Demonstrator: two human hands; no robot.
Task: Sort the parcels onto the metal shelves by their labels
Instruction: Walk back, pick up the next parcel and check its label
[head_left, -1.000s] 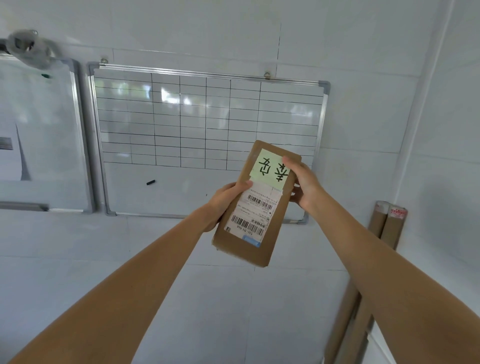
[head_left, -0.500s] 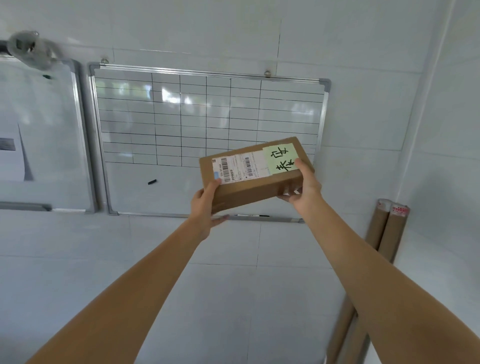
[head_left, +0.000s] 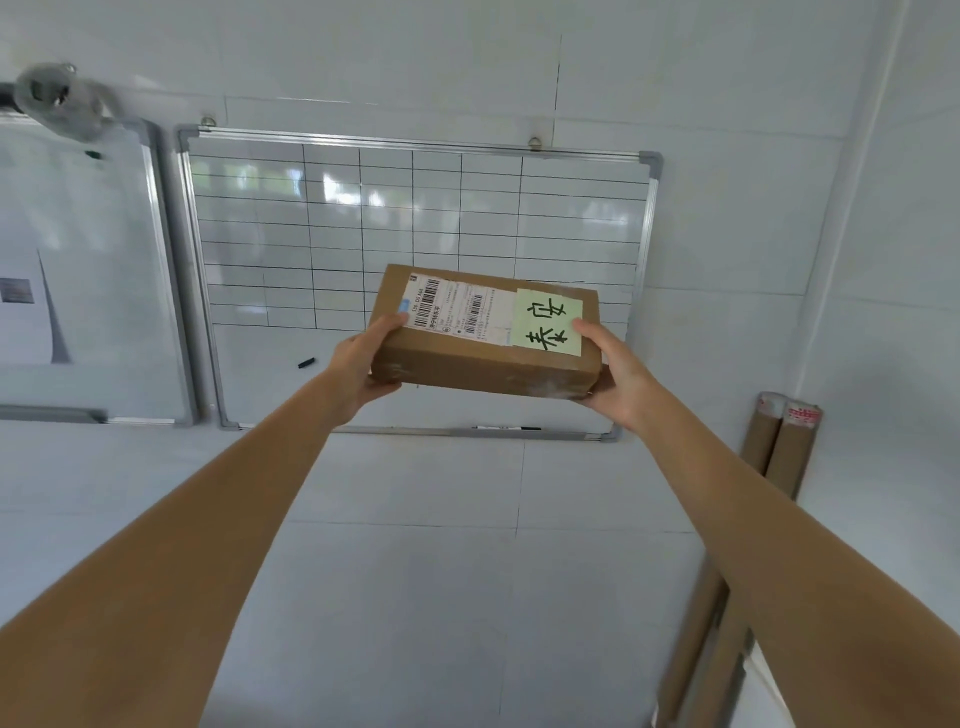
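Note:
I hold a brown cardboard parcel (head_left: 483, 364) level in front of me, at the middle of the view. Its top carries a white shipping label (head_left: 457, 309) with barcodes and a pale green note (head_left: 545, 322) with black handwritten characters. My left hand (head_left: 358, 364) grips the parcel's left end, thumb on top and fingers underneath. At the right end my right hand (head_left: 613, 371) grips it the same way, thumb touching the green note. No metal shelves are in view.
A gridded whiteboard (head_left: 415, 234) hangs on the white tiled wall behind the parcel, with a second whiteboard (head_left: 78, 270) to its left. Two brown cardboard tubes (head_left: 779, 447) lean in the right corner.
The parcel has turned from a steep, near-upright tilt to lying flat and level, label up. Both hands kept hold and shifted to its two ends.

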